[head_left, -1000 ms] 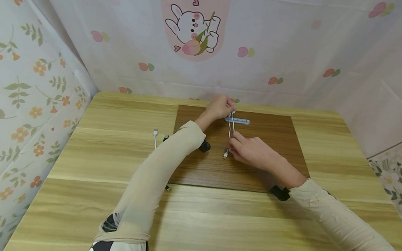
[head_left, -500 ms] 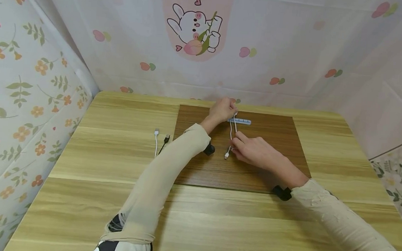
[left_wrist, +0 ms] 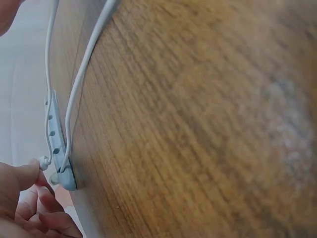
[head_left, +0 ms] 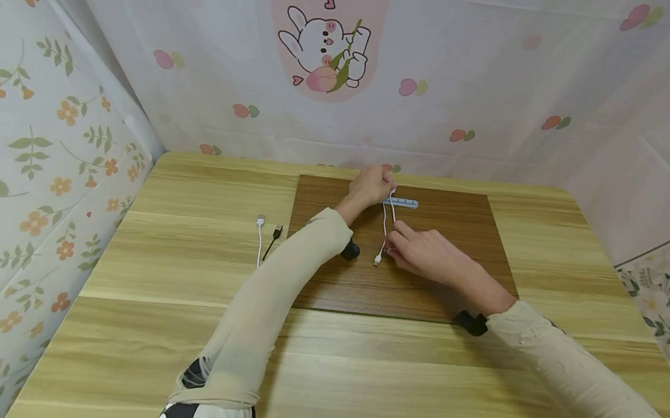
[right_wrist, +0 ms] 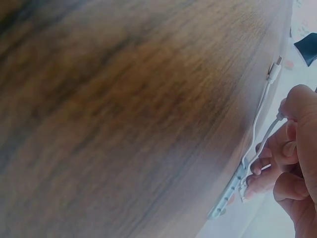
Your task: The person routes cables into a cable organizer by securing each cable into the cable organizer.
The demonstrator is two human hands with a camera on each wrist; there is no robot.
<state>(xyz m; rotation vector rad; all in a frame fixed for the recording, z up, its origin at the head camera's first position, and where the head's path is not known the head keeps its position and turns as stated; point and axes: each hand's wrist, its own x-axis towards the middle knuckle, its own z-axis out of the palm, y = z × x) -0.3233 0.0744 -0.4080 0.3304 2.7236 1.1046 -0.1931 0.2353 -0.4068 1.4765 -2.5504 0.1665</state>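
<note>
A light-blue cable organizer strip [head_left: 402,202] lies near the back of a brown board [head_left: 329,287]. One white USB cable [left_wrist: 79,74] runs through the slot at the strip's end, and its loose connector [right_wrist: 275,72] lies on the board. My left hand [head_left: 371,184] pinches one end of a second white cable [left_wrist: 48,74] just beside the strip. Closer to me, my right hand [head_left: 423,252] pinches that second cable near its other connector [right_wrist: 281,117], keeping it stretched between both hands. In the head view, my left fingers hide the strip's left end.
Left of the board, a white USB cable [head_left: 260,239] and a black USB cable [head_left: 273,240] lie on the light wooden table [head_left: 190,250], partly hidden by my left sleeve. A printed curtain [head_left: 470,62] hangs behind the table.
My left hand and forearm have shifted slightly right, uncovering more of the black cable at the left. My right hand has barely moved and keeps its hold on the second white cable.
</note>
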